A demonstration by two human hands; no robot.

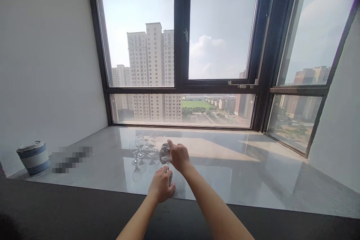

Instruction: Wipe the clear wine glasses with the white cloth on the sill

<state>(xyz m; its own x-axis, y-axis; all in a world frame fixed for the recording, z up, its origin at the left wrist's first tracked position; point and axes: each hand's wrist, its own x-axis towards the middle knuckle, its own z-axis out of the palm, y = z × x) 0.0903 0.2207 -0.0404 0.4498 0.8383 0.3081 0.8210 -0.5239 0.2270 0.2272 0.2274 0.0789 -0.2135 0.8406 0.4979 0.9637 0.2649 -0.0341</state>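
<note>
A wine glass (pixel 168 164) is held over the sill between both of my hands, its stem showing in the small gap. My left hand (pixel 161 185) closes around its lower part, which the fingers mostly hide. Higher up, my right hand (pixel 180 156) grips a grey cloth (pixel 164 153) against the bowl. Whether the cloth is inside the bowl or only around it, I cannot tell. Just left of my hands, several clear stemmed glasses (pixel 140 143) stand upright in a cluster, mirrored in the glossy surface.
The glossy grey window sill (pixel 213 172) runs beneath my hands, with its front edge close to me. A blue-and-white striped bucket (pixel 33 159) stands at the far left, beside a blurred-out patch. Dark-framed windows (pixel 181 90) rise behind, and white walls close both sides.
</note>
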